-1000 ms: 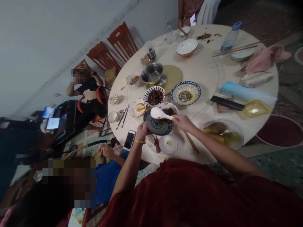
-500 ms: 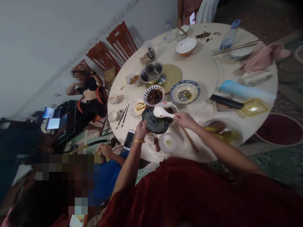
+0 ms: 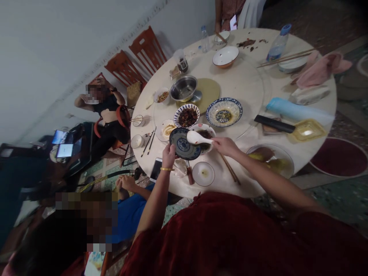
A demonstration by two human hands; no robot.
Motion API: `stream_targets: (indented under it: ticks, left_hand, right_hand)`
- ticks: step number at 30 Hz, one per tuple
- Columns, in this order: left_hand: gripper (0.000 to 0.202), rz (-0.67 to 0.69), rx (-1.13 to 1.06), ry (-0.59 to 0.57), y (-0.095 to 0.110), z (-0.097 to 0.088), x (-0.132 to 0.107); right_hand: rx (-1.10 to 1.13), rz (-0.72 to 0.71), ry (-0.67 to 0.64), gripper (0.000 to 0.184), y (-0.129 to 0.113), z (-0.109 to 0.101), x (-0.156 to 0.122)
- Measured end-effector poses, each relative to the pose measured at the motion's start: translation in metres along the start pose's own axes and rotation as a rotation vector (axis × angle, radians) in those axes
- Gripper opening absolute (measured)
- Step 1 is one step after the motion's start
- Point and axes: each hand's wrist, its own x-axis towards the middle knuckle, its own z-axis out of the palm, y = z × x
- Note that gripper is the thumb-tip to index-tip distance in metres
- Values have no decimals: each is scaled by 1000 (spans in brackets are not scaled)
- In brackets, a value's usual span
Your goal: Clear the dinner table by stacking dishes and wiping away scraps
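Plate (image 3: 184, 145) shifted leftward, left hand (image 3: 169, 154) gripping it, right hand (image 3: 226, 145) spoon (image 3: 195, 137) (bowl (image 3: 213, 132) holds food (image 3: 206, 133)).

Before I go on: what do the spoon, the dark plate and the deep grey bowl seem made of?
Spoon: smooth white, ceramic or plastic; can't tell which. Dark plate: probably glazed ceramic, from its blue decorative pattern. Deep grey bowl: likely steel, fairly shiny, from the silvery highlights inside.
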Motion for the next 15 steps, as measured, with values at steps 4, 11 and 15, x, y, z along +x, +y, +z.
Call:
stream_targets:
  ticks: [4,11,15]
  left_hand:
    - [27,30,45,-45,1,1,-3]
    - [30,33,80,-33,-1,-4,-1]
    - [33,49,78,-44,-3,-3,4]
  right_hand:
    - [37,-14,-6,38,-14,5,7]
    - [-140,79,-29,36,-3,-5,3]
    - [-120,50,-23,39,-15,-6,1]
